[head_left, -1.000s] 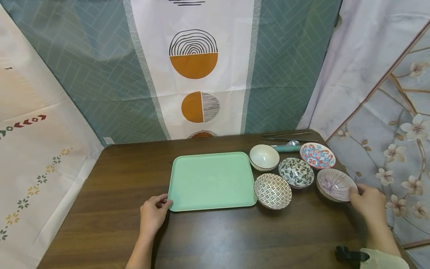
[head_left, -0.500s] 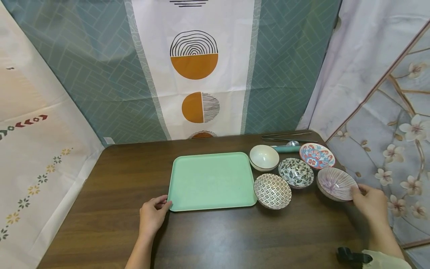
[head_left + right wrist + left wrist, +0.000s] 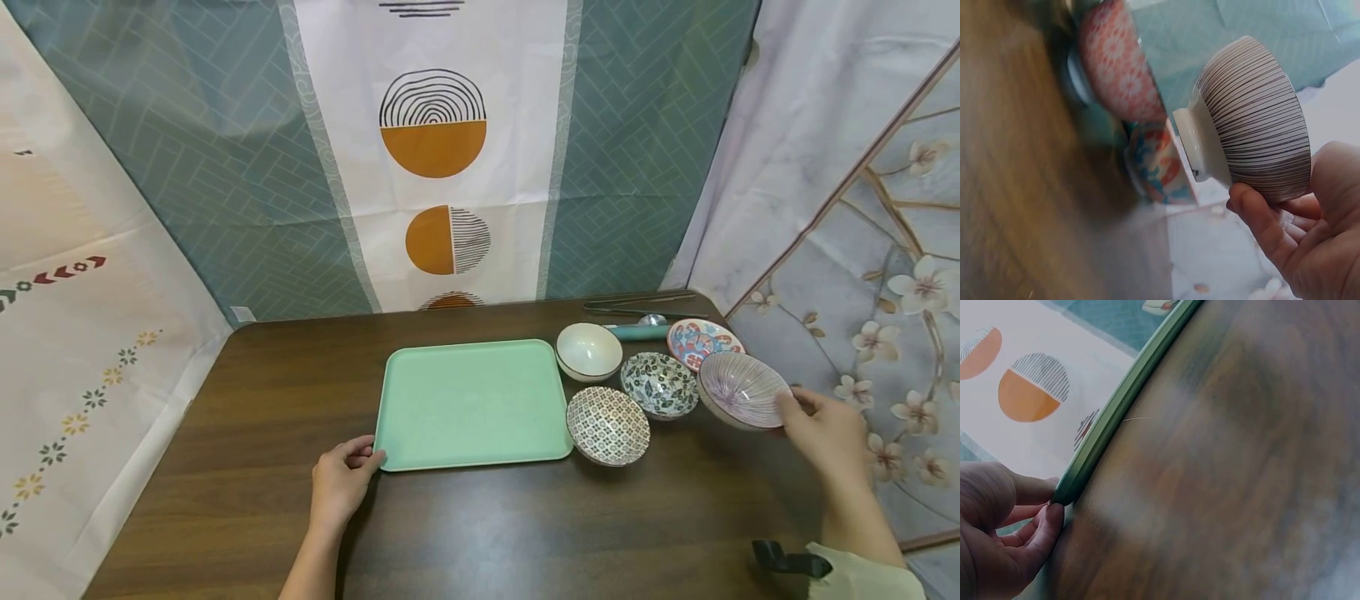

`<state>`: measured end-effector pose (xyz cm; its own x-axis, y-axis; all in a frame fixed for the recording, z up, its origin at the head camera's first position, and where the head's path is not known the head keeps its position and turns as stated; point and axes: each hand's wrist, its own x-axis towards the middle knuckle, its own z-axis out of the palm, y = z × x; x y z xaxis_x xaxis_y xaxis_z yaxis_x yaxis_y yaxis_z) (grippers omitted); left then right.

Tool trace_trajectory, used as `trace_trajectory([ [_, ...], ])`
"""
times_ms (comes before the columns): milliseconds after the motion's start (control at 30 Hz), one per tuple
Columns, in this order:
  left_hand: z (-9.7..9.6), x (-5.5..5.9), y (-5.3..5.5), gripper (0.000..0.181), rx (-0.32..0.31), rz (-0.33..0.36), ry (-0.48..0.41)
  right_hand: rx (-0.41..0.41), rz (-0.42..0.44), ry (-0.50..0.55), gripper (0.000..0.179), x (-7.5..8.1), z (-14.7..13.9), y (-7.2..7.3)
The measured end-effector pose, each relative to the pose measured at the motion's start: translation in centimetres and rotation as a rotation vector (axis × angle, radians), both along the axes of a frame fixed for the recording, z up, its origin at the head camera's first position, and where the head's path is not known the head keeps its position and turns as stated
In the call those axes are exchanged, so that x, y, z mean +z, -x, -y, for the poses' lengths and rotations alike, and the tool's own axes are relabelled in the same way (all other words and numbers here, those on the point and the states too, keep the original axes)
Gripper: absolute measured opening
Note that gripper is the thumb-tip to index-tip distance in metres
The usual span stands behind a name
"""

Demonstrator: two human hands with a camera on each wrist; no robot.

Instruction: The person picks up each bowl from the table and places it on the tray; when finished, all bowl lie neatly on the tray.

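My right hand (image 3: 828, 437) grips the near right rim of a striped bowl (image 3: 742, 390) with purple lines inside. In the right wrist view the striped bowl (image 3: 1257, 119) is off the table, its foot ring showing, thumb low on its outside. At the near left corner of a pale green tray (image 3: 472, 404), my left hand (image 3: 343, 482) pinches the edge. The left wrist view shows thumb and fingers of that hand (image 3: 1013, 528) at the tray's corner. Beside the held bowl are a dark floral bowl (image 3: 660, 385) and a red-and-blue patterned bowl (image 3: 701, 342), partly hidden behind it.
A cream bowl (image 3: 588, 352) and a brown-patterned bowl (image 3: 608, 426) stand along the tray's right side. Behind them lie a teal-handled utensil (image 3: 637, 332) and dark tongs-like sticks (image 3: 645, 310). Cloth hangings (image 3: 637, 150) border the brown table (image 3: 487, 533).
My right hand has lifted the striped bowl off the table and moved it slightly left and away from me. It now overlaps the red-and-blue bowl. My left hand stays at the tray corner.
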<state>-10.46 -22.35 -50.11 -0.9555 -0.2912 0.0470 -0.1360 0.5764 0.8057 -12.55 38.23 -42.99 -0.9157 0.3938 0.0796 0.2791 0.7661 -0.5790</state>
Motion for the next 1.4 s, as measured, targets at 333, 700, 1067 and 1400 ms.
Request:
trace_trajectory([
  [333,0.2,0.2,0.0,0.028,-0.009,0.014,-0.005,0.113,-0.186,0.109,0.042,1.2,3.8,1.8],
  [700,0.3,0.2,0.0,0.027,-0.019,0.034,-0.029,0.244,-0.241,0.244,0.042,2.2,9.2,4.4],
  [1067,0.4,0.3,0.0,0.029,-0.026,0.049,-0.051,0.381,-0.233,0.294,0.034,1.8,14.4,6.6],
  [1400,0.4,0.3,0.1,0.029,-0.035,0.071,-0.035,0.405,-0.143,0.386,0.031,1.1,19.0,7.9],
])
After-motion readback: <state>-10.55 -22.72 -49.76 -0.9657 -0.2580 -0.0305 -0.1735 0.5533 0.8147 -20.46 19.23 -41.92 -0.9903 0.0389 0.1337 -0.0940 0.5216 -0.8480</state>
